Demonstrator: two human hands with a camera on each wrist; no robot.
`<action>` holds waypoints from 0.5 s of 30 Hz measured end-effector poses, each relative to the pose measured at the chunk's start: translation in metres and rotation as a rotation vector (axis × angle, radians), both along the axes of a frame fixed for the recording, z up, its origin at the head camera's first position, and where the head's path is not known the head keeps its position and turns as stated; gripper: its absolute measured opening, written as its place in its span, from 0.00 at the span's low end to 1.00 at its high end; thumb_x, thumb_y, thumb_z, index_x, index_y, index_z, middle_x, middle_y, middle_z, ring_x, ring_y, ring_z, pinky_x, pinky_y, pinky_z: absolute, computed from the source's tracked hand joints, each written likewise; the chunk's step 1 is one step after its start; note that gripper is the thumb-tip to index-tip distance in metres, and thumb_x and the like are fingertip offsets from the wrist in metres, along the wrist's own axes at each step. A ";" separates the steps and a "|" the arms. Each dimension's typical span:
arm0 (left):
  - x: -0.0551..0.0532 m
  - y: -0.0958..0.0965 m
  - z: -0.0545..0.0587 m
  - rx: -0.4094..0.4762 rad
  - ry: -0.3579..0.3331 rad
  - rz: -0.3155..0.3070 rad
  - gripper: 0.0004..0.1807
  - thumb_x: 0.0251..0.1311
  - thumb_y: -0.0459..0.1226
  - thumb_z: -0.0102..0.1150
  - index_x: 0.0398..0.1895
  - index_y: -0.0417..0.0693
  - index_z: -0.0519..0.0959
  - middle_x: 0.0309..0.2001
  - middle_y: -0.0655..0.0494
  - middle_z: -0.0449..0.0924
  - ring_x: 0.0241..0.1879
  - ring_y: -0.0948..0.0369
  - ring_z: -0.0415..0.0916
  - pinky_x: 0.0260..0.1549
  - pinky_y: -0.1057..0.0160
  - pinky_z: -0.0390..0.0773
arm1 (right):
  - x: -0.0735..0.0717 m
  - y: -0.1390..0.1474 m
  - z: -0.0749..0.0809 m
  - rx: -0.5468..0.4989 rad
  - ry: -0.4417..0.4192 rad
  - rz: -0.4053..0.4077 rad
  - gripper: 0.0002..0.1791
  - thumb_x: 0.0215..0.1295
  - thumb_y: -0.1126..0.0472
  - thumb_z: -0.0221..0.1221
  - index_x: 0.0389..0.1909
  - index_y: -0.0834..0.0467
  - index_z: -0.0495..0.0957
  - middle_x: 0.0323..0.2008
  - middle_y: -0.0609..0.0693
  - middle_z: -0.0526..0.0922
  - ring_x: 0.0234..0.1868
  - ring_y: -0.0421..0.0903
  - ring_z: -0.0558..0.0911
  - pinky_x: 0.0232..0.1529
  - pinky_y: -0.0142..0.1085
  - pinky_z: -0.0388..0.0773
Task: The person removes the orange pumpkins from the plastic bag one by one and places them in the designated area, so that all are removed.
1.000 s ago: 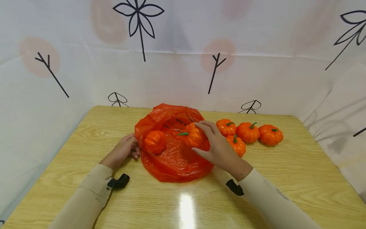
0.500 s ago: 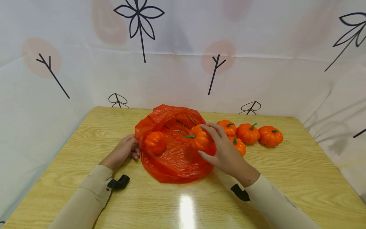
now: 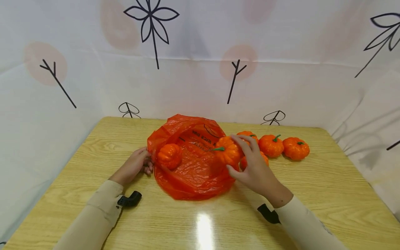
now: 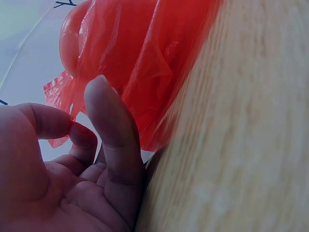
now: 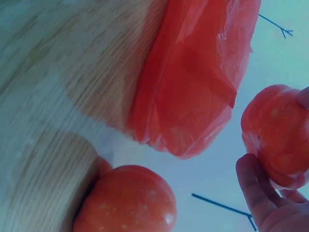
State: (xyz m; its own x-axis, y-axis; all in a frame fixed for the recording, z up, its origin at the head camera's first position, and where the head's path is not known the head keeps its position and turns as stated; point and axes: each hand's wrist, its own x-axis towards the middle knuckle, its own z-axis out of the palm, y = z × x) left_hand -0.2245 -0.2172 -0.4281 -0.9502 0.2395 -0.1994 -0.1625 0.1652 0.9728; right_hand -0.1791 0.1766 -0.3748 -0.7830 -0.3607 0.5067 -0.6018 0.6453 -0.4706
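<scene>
A red plastic bag (image 3: 190,189) lies with its mouth spread on the table, and one orange toy pumpkin (image 3: 169,156) sits inside its left part. My left hand (image 3: 134,166) rests at the bag's left rim; in the left wrist view its thumb and a finger pinch the thin red film (image 4: 58,92). Raised over the bag's right rim is another pumpkin (image 3: 227,152) with a green stem pointing left. My right hand (image 3: 257,173) grips it from the right between thumb and fingers. In the right wrist view this pumpkin (image 5: 275,130) hangs apart from the bag (image 5: 188,96).
To the right stand several more pumpkins: one in the middle (image 3: 271,146), one at the far right (image 3: 296,148), and others partly hidden behind my right hand. A patterned white cloth (image 3: 193,86) closes off the back of the wooden table (image 3: 156,222).
My right hand has moved right with the pumpkin, from above the bag's opening to its right rim. It now covers more of the nearest pumpkins. The left hand has stayed put.
</scene>
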 end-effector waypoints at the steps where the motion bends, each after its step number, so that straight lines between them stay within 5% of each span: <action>1: 0.000 0.000 0.000 0.000 -0.001 0.001 0.09 0.73 0.36 0.36 0.45 0.43 0.68 0.23 0.53 0.73 0.21 0.62 0.73 0.23 0.66 0.81 | 0.000 0.001 0.000 -0.003 0.001 -0.005 0.48 0.53 0.63 0.71 0.75 0.49 0.59 0.67 0.58 0.60 0.50 0.50 0.76 0.32 0.36 0.78; 8: 0.001 0.000 -0.001 0.005 0.002 -0.004 0.09 0.73 0.37 0.36 0.44 0.43 0.68 0.23 0.53 0.73 0.20 0.62 0.73 0.23 0.66 0.81 | 0.002 0.010 -0.001 -0.019 0.013 -0.056 0.47 0.51 0.64 0.73 0.73 0.53 0.62 0.66 0.58 0.61 0.46 0.43 0.71 0.41 0.38 0.77; 11: 0.001 0.000 -0.001 0.004 0.002 -0.002 0.09 0.73 0.36 0.36 0.44 0.43 0.68 0.23 0.53 0.73 0.20 0.62 0.73 0.23 0.66 0.81 | 0.001 0.015 -0.004 -0.027 0.019 -0.072 0.46 0.50 0.64 0.74 0.71 0.55 0.63 0.65 0.58 0.62 0.49 0.45 0.74 0.47 0.30 0.76; 15: 0.001 0.000 0.000 -0.002 0.004 0.002 0.09 0.72 0.36 0.35 0.43 0.42 0.67 0.23 0.53 0.72 0.21 0.62 0.72 0.23 0.66 0.81 | -0.001 0.020 -0.005 -0.024 0.027 -0.080 0.46 0.50 0.64 0.75 0.70 0.57 0.63 0.66 0.59 0.63 0.56 0.52 0.75 0.53 0.35 0.77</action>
State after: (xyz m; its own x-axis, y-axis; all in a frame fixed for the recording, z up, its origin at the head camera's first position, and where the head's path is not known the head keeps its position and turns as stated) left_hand -0.2233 -0.2168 -0.4279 -0.9514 0.2372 -0.1963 -0.1593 0.1665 0.9731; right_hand -0.1797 0.1965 -0.3801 -0.7949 -0.2856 0.5354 -0.5615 0.6805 -0.4708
